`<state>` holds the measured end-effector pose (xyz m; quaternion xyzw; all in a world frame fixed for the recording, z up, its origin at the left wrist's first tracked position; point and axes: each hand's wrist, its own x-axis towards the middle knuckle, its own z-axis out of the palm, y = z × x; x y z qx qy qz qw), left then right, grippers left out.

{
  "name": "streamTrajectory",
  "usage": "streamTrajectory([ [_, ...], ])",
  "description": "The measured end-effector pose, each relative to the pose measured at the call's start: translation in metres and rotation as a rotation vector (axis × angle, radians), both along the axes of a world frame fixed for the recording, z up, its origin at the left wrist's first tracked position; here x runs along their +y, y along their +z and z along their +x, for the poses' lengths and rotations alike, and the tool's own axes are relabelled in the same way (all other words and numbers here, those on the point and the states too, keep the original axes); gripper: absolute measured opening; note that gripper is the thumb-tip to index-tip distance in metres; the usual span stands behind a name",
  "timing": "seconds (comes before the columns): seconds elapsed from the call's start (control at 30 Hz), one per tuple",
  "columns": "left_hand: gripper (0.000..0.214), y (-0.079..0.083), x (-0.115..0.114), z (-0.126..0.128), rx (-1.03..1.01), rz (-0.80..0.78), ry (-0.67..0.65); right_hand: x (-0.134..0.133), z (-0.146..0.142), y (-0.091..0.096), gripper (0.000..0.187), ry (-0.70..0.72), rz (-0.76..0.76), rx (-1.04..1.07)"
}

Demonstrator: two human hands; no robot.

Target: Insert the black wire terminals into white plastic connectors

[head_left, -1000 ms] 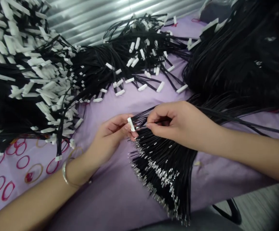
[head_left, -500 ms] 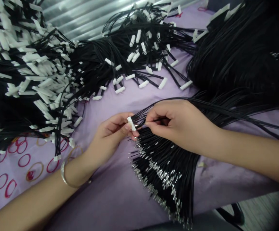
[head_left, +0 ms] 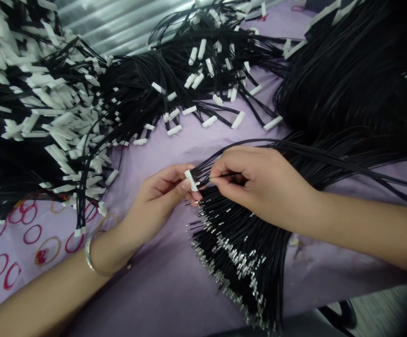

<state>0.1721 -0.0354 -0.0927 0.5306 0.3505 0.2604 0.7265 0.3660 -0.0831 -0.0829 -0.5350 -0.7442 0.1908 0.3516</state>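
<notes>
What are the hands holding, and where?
The left hand pinches a white connector by its sides; the right hand pinches a black wire near its end.

Bare forearms, no sleeves, thin silver bangle (head_left: 90,255) on left wrist

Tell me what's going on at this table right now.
A person works with both bare hands over a purple cloth. The left hand pinches a small white connector, and the right hand holds a thin black wire with its end at that connector. A fanned bundle of metal-tipped wires lies just below. Wires with white connectors are piled at left, and a loose black heap lies at upper right.
</notes>
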Motion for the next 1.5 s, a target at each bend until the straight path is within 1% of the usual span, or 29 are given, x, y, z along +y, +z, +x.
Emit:
streamTrajectory([
  [0.27, 0.017, -0.001, 0.002, -0.001, -0.037, -0.053, -0.015, -0.002, 0.0, -0.003, 0.008, 0.025, 0.039, -0.049],
  [0.43, 0.017, -0.003, 0.001, -0.002, -0.02, 0.026, -0.011, -0.003, -0.003, -0.005, 0.008, 0.031, 0.11, -0.074],
  [0.5, 0.017, -0.003, 0.0, -0.002, -0.01, 0.036, 0.003, -0.003, -0.004, -0.005, 0.009, 0.036, 0.099, -0.074],
  [0.67, 0.02, -0.004, 0.0, -0.002, 0.002, 0.015, 0.01, -0.008, -0.007, -0.004, 0.01, 0.038, 0.014, -0.071],
  [0.97, 0.019, -0.005, 0.001, 0.001, -0.001, -0.027, -0.022, -0.005, -0.014, -0.008, 0.015, 0.012, 0.018, -0.122],
  [1.03, 0.02, -0.005, 0.001, 0.0, -0.025, -0.034, -0.027, -0.008, -0.013, -0.002, 0.016, 0.042, 0.103, -0.225],
  [1.13, 0.021, -0.006, 0.0, -0.002, -0.073, -0.019, -0.012, -0.017, -0.009, 0.013, 0.019, 0.045, 0.35, -0.478],
  [1.17, 0.021, -0.006, 0.0, -0.002, -0.079, -0.014, 0.001, -0.021, -0.008, 0.017, 0.02, 0.034, 0.406, -0.536],
  [1.2, 0.021, -0.006, 0.0, -0.002, -0.076, -0.013, 0.017, -0.023, -0.006, 0.02, 0.02, 0.037, 0.422, -0.569],
  [1.27, 0.02, -0.005, 0.0, -0.001, -0.067, -0.031, 0.054, -0.025, -0.004, 0.019, 0.017, 0.085, 0.344, -0.589],
  [1.33, 0.02, -0.004, 0.0, 0.0, -0.065, -0.054, 0.084, -0.023, -0.002, 0.011, 0.014, 0.155, 0.211, -0.582],
  [1.37, 0.021, -0.004, 0.0, 0.0, -0.066, -0.06, 0.09, -0.021, -0.001, 0.007, 0.013, 0.174, 0.171, -0.567],
  [1.43, 0.021, -0.003, 0.0, 0.0, -0.057, -0.061, 0.085, -0.017, 0.001, 0.001, 0.014, 0.201, 0.177, -0.499],
  [1.5, 0.02, -0.003, 0.001, -0.001, -0.052, -0.057, 0.067, -0.014, 0.004, 0.001, 0.017, 0.241, 0.226, -0.395],
])
